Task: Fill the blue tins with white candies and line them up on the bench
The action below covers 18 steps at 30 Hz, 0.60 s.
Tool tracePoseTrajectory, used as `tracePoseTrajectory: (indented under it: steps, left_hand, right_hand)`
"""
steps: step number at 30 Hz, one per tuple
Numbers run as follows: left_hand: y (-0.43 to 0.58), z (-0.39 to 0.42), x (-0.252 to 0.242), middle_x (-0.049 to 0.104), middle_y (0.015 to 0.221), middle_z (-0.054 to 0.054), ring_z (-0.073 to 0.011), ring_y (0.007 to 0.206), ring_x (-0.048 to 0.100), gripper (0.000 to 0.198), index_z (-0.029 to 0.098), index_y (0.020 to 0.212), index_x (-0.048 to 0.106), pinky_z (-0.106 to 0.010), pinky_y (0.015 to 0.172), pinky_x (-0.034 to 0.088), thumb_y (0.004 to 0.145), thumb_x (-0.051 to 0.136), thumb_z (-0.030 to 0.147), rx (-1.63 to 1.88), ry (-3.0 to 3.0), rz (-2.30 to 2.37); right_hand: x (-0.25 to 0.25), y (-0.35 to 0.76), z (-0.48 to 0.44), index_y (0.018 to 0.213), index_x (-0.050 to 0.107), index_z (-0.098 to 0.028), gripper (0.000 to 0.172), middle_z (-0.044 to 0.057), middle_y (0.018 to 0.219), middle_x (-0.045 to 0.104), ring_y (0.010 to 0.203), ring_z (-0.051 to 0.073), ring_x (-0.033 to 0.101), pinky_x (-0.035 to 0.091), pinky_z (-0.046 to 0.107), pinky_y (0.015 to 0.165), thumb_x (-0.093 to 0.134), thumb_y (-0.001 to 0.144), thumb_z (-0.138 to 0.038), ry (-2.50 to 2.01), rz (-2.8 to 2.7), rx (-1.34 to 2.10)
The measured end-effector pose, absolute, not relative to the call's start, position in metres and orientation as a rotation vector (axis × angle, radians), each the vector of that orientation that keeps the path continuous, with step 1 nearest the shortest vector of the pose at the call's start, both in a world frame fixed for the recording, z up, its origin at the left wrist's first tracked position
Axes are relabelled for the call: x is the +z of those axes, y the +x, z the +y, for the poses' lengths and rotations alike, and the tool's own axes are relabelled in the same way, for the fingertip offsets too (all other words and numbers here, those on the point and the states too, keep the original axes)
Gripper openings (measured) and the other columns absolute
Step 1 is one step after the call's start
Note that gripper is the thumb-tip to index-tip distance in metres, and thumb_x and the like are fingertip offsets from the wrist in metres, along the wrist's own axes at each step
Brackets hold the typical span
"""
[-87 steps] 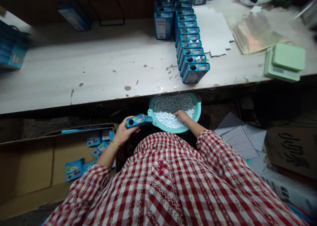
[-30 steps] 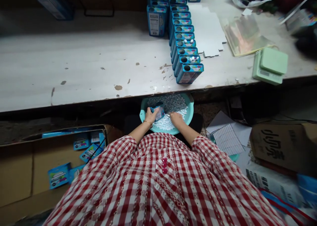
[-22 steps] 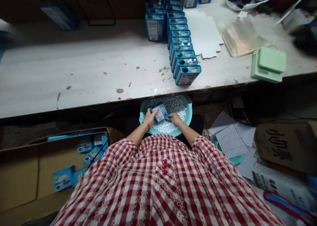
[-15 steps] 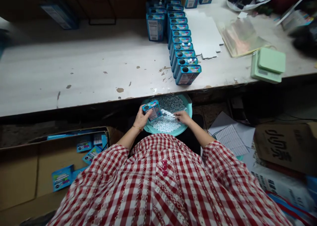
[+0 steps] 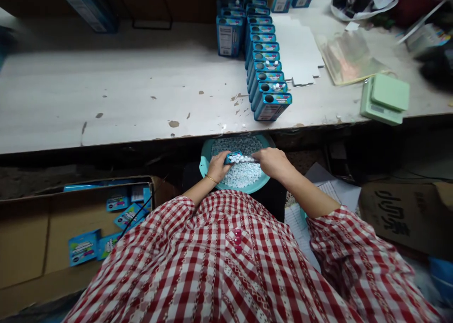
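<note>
My left hand is closed around a small blue candy tin, tilted over a turquoise basin. The basin rests at my lap, filled with small white candies. In my right hand is a scoop, heaped with white candies and mostly hidden by them and my fingers. Its tip meets the opening of the tin, and white candies show at that mouth.
On the worktable stands a row of blue tins, some with loose candies on top. Flat white cardboard, plastic bags and a green scale lie to the right. A cardboard box at lower left holds several blue packs.
The scoop has risen from the basin to the tin's mouth. My left hand has turned the tin and shifted slightly right. The view has moved a little.
</note>
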State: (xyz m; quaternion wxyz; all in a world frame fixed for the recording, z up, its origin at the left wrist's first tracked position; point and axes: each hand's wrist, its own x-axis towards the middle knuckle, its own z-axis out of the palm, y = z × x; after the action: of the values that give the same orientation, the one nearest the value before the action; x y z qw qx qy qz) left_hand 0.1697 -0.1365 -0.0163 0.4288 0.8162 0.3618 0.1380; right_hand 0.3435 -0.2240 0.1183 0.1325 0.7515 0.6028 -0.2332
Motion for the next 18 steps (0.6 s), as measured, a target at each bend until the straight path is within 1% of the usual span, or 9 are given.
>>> tracePoseTrajectory:
  steps: [3,7,10,13,15,18]
  left_hand:
    - [0.169,-0.138,-0.017,0.061,0.111,-0.010,-0.0265,0.106,0.054,0.038,0.019,0.109,0.058,-0.041,0.096,0.037,0.071,0.062,0.021,0.333,2.068,0.905]
    - [0.165,-0.136,-0.023,0.060,0.111,-0.010,-0.0262,0.104,0.055,0.037,0.018,0.109,0.058,-0.040,0.095,0.038,0.072,0.061,0.022,0.385,2.050,0.906]
    - [0.161,-0.131,-0.029,0.060,0.108,-0.009,-0.0235,0.103,0.055,0.036,0.018,0.108,0.057,-0.036,0.094,0.040,0.072,0.061,0.024,0.464,1.988,0.890]
    - [0.160,-0.128,-0.032,0.061,0.106,-0.008,-0.0221,0.102,0.055,0.036,0.019,0.105,0.058,-0.035,0.094,0.040,0.071,0.062,0.026,0.502,1.949,0.849]
    - [0.163,-0.127,-0.031,0.061,0.107,-0.007,-0.0222,0.103,0.055,0.036,0.019,0.104,0.057,-0.036,0.095,0.040,0.070,0.062,0.026,0.470,1.940,0.814]
    - [0.165,-0.127,-0.029,0.060,0.109,-0.007,-0.0218,0.104,0.055,0.036,0.019,0.103,0.057,-0.035,0.096,0.039,0.069,0.063,0.025,0.457,1.880,0.820]
  right_hand:
    - [0.132,0.324,-0.213,0.097,0.068,-0.016,0.033,0.015,0.095,0.067,0.087,0.024,0.065,0.046,0.031,0.072,0.038,0.086,-0.013,2.067,1.798,-0.571]
    - [0.139,0.316,-0.213,0.096,0.067,-0.014,0.034,0.015,0.095,0.066,0.086,0.024,0.064,0.046,0.030,0.067,0.033,0.088,-0.014,2.012,1.870,-0.545]
    - [0.137,0.327,-0.220,0.107,0.063,-0.017,0.036,0.013,0.099,0.064,0.087,0.021,0.063,0.044,0.026,0.066,0.032,0.089,-0.014,2.042,1.814,-0.550]
    - [0.127,0.337,-0.229,0.123,0.054,-0.024,0.042,0.010,0.106,0.063,0.089,0.017,0.062,0.042,0.023,0.066,0.031,0.090,-0.013,2.073,1.779,-0.588]
    - [0.121,0.339,-0.234,0.127,0.051,-0.025,0.044,0.009,0.106,0.062,0.090,0.016,0.060,0.041,0.022,0.065,0.029,0.090,-0.014,2.088,1.785,-0.601]
    - [0.112,0.344,-0.242,0.128,0.051,-0.026,0.045,0.009,0.105,0.062,0.092,0.016,0.059,0.040,0.022,0.063,0.028,0.091,-0.015,2.120,1.813,-0.585]
